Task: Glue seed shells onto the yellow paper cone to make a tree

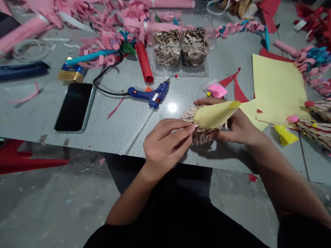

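Fingers of the left hand pinch a small pale flake at the flake-covered base of a yellow paper cone, which the right hand cups, apparently for steadiness, near the grey tabletop's front edge.

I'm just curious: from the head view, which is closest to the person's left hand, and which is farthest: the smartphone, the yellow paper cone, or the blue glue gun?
From the left hand:
1. Yellow paper cone: just to its right, by the fingertips.
2. Blue glue gun: ahead, slightly left.
3. Smartphone: well off to the left.
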A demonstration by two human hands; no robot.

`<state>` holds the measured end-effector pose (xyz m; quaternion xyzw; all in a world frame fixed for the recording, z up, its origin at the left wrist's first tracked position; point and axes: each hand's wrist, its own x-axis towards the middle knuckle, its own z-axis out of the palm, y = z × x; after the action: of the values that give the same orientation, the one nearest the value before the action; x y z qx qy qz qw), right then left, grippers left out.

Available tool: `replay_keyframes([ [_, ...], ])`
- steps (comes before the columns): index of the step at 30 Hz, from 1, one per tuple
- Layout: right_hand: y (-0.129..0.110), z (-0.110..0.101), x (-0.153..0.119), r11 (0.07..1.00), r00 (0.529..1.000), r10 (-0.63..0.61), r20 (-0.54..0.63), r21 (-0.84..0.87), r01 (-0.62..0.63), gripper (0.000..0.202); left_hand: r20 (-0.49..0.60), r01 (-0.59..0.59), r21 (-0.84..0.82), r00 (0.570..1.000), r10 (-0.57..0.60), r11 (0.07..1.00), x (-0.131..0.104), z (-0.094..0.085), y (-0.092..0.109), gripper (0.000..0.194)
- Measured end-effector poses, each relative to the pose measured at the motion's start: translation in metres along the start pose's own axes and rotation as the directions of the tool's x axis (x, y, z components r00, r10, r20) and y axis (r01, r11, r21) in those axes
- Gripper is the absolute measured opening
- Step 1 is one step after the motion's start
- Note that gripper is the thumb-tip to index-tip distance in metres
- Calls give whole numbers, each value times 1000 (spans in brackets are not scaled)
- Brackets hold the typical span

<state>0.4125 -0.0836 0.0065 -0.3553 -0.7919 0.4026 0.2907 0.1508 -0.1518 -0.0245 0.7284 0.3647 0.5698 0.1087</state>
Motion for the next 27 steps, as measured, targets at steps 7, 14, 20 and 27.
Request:
replay_keyframes([
  [7,-1,-1,0,1000,1000,0,18,4,0,85,97,-19,-32,995,22,999,-1,-7,-7,29],
  [14,0,-2,0,999,999,-38,37,12,38,86,115,62,-112,992,-49,992,1,-7,-4,29],
  [20,0,-3,0,999,999,-32,36,5,32,89,53,124,-131,992,-118,984,-2,-5,-1,31],
  [27,-3,-2,1,1000,999,-29,34,2,29,85,66,88,-105,994,-82,991,-1,-6,-2,31],
])
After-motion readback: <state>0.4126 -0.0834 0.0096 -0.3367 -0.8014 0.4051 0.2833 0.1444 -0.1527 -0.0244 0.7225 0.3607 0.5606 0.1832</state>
